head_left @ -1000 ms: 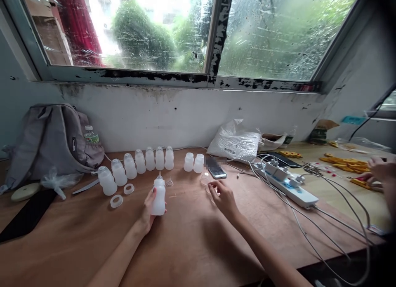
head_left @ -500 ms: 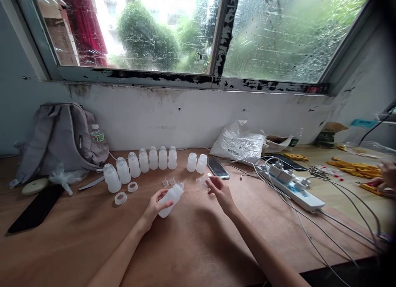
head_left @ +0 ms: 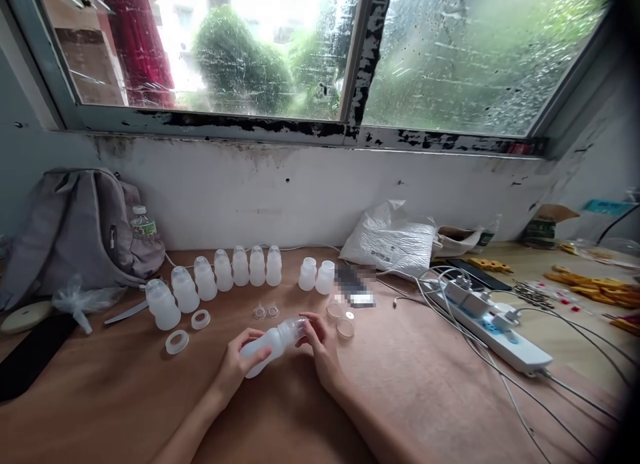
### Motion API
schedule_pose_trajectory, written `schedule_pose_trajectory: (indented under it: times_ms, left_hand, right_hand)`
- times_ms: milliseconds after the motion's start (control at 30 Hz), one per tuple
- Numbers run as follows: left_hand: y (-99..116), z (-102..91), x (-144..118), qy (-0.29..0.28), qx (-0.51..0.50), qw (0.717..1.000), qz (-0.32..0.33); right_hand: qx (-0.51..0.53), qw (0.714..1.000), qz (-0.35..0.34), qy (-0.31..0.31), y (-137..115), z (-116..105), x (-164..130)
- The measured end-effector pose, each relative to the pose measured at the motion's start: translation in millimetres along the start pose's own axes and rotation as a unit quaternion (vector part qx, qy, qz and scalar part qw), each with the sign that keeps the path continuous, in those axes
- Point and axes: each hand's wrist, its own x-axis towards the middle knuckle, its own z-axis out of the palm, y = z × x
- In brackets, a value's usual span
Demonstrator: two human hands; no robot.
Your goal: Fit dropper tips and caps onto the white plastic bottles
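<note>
Here both hands' grip holds one tilted bottle (head_left: pixel 270 345); nine bottles (head_left: pixel 240 267) stand behind.

Daylight comes in through the window (head_left: pixel 320 57) along the far wall, its glass streaked with rain; the left pane is blown out to white. The wooden worktop (head_left: pixel 430 384) is evenly and softly lit, and shadows on it are faint. The wide lens bends the window frame and darkens the right corners. A phone (head_left: pixel 353 285) near the far edge is pixelated. The right end looks soft and slightly smeared.
</note>
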Motion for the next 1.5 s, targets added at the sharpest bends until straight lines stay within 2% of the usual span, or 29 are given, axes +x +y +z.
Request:
schedule_pose_trajectory:
  times_ms: [200, 367, 567, 667, 867, 933, 1000, 1100, 1167, 1233, 1300, 1400, 1500]
  left_hand:
    - [-7.4, -6.5, -1.2, -0.029, 0.058, 0.998, 0.017]
    - [-11.5, -1.5, -6.0, 0.031, 0.113, 0.99, 0.075]
    - [-8.8, 7.7, -10.0, 0.104, 0.134, 0.975, 0.144]
    - [-8.6, 6.7, -10.9, 0.098, 0.179, 0.961, 0.185]
    - [-11.9, -1.9, -4.9, 0.011, 0.305, 0.926, 0.221]
    - [-15.8, -4.1, -1.3, 0.023, 0.319, 0.914, 0.251]
    - [-20.9, -7.0, 2.3, 0.062, 0.335, 0.901, 0.268]
    - [-28.8, -15.2, 8.1, 0.119, 0.383, 0.88, 0.254]
    - [-33.3, -22.7, 12.6, 0.148, 0.432, 0.856, 0.242]
    - [-36.9, -30.2, 17.2, 0.177, 0.485, 0.824, 0.232]
    - [-39.7, -36.1, 21.1, 0.198, 0.53, 0.795, 0.219]
    - [-42.4, -40.2, 23.9, 0.207, 0.569, 0.769, 0.204]
    - [-42.6, -39.2, 23.3, 0.199, 0.586, 0.76, 0.197]
  right_hand:
    - [-0.029, 0.999, 0.015, -0.023, -1.1, 0.6, -6.0]
    - [-0.017, 0.998, 0.037, -0.05, -2.9, -1.8, -4.7]
    - [-0.004, 0.995, 0.075, -0.06, -2.1, -3.0, -1.9]
    - [-0.002, 0.995, 0.084, -0.062, 0.3, -2.9, -0.9]
    - [-0.002, 0.995, 0.049, -0.081, 0.2, -5.1, 6.2]
    - [-0.032, 0.998, 0.011, -0.056, -2.3, -9.4, 9.8]
    - [-0.082, 0.996, -0.043, 0.004, -6.6, -15.3, 15.9]
    - [-0.196, 0.967, -0.141, 0.086, -18.6, -22.9, 34.8]
    - [-0.299, 0.926, -0.214, 0.091, -30.1, -23.8, 54.9]
    - [-0.395, 0.876, -0.27, 0.068, -41.8, -20.0, 78.8]
    - [-0.483, 0.833, -0.268, 0.033, -50.6, -12.7, 103.0]
    - [-0.595, 0.781, -0.188, -0.002, -54.6, -0.3, 133.4]
    - [-0.623, 0.768, -0.151, -0.021, -50.0, 7.4, 153.9]
